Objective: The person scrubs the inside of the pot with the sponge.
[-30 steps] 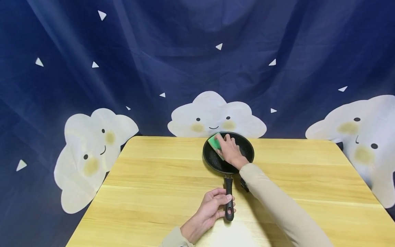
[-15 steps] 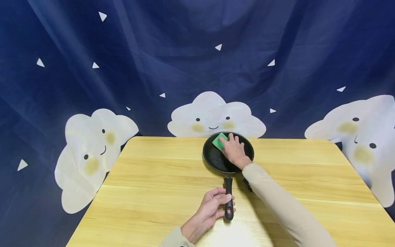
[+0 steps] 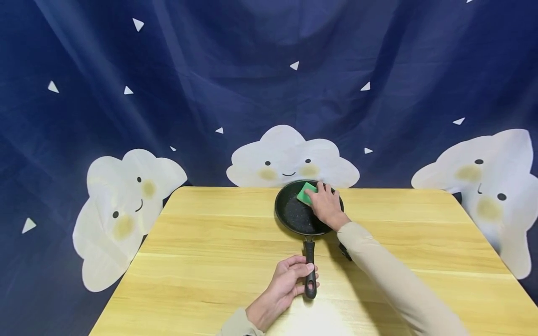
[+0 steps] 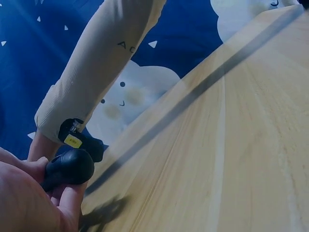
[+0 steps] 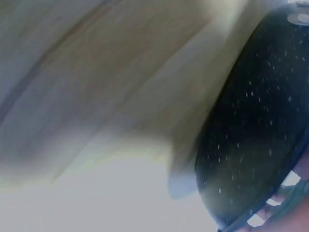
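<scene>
My left hand (image 3: pixel 286 284) grips the black handle (image 3: pixel 309 252) of a speckled frying pan (image 3: pixel 295 215), thumb on top and fingertips showing on the far side. In the left wrist view the rounded handle end (image 4: pixel 77 166) pokes out between thumb and fingers. Over the far right part of the pan, my right hand (image 3: pixel 327 205) holds a green scouring sponge (image 3: pixel 303 195) against the inside. Part of the sponge is hidden under the fingers. The right wrist view has the dark speckled pan side (image 5: pixel 251 130) large at the right, with a blurred bit of hand at the lower corner.
The pan is near the far edge of a light wooden table (image 3: pixel 201 252). Behind hangs a dark blue curtain (image 3: pixel 252 70) with white clouds and triangles. A black wrist camera (image 3: pixel 345 252) sits below the right sleeve (image 3: pixel 391 275).
My right hand has slid the sponge rightward across the pan, from its left side toward the far middle. The left hand keeps its grip on the handle, nearly still.
</scene>
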A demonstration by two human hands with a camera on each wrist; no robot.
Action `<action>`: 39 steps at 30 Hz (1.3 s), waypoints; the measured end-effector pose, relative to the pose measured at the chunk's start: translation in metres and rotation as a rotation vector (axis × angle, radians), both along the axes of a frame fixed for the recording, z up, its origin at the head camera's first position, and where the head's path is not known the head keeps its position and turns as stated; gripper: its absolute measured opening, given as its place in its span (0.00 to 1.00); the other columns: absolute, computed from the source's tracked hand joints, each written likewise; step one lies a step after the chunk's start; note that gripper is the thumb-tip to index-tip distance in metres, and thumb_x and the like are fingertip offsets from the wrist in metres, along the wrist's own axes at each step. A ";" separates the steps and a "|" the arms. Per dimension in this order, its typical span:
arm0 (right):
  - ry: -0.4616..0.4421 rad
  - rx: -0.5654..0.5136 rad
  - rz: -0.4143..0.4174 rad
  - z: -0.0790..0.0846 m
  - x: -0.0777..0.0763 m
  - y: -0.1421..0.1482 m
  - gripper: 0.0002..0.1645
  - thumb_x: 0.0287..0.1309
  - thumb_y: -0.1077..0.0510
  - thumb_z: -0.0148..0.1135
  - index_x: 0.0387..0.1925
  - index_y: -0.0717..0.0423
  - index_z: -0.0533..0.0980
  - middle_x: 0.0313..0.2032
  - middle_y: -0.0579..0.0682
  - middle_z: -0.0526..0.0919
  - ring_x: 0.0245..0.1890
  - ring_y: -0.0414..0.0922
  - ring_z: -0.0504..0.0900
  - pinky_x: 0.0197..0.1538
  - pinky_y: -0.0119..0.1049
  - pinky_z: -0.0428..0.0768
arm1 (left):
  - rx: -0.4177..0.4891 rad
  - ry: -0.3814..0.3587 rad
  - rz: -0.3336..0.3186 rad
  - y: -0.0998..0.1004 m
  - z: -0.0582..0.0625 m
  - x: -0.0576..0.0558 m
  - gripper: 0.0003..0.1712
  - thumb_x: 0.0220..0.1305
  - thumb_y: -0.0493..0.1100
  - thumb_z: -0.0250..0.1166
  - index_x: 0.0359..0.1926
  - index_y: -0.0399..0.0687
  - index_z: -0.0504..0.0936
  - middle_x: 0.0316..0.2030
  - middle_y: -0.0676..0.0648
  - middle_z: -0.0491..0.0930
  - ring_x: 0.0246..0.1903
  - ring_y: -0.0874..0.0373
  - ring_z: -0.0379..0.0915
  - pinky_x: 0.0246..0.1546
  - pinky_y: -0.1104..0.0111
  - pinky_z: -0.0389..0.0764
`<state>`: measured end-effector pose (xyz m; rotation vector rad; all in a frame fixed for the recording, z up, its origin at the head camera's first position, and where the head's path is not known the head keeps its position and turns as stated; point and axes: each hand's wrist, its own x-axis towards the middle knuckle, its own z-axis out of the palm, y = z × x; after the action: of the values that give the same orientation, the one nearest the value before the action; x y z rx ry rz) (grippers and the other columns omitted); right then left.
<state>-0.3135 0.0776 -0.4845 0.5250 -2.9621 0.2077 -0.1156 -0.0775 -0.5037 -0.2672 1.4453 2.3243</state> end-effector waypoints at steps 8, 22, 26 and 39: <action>0.016 0.053 0.003 0.003 0.002 0.008 0.24 0.63 0.63 0.68 0.58 0.44 0.77 0.53 0.67 0.71 0.54 0.66 0.70 0.47 0.65 0.77 | 0.007 0.003 0.004 0.000 -0.001 0.000 0.15 0.66 0.32 0.67 0.50 0.30 0.76 0.39 0.39 0.86 0.37 0.52 0.84 0.45 0.51 0.88; -0.138 0.096 0.036 0.027 0.012 0.017 0.24 0.64 0.60 0.68 0.61 0.45 0.80 0.51 0.67 0.75 0.56 0.68 0.71 0.48 0.65 0.76 | 0.006 0.004 0.011 0.003 0.003 0.003 0.16 0.66 0.31 0.67 0.51 0.29 0.76 0.39 0.40 0.86 0.37 0.51 0.84 0.45 0.51 0.88; -0.174 0.109 0.057 0.033 0.016 0.019 0.25 0.64 0.57 0.70 0.62 0.46 0.80 0.49 0.65 0.75 0.55 0.67 0.72 0.47 0.63 0.76 | 0.002 0.001 0.012 0.003 0.003 0.003 0.16 0.66 0.32 0.67 0.51 0.30 0.75 0.39 0.40 0.86 0.37 0.52 0.84 0.45 0.51 0.88; -0.249 0.078 0.113 0.042 0.026 0.025 0.25 0.62 0.56 0.70 0.61 0.47 0.80 0.50 0.64 0.77 0.49 0.66 0.76 0.45 0.63 0.78 | 0.003 -0.002 0.008 0.003 0.002 0.004 0.15 0.66 0.32 0.67 0.51 0.31 0.75 0.41 0.39 0.86 0.38 0.51 0.84 0.46 0.50 0.88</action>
<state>-0.2877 0.1031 -0.4430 0.7278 -3.1945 0.1818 -0.1115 -0.0747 -0.5015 -0.2749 1.4423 2.3317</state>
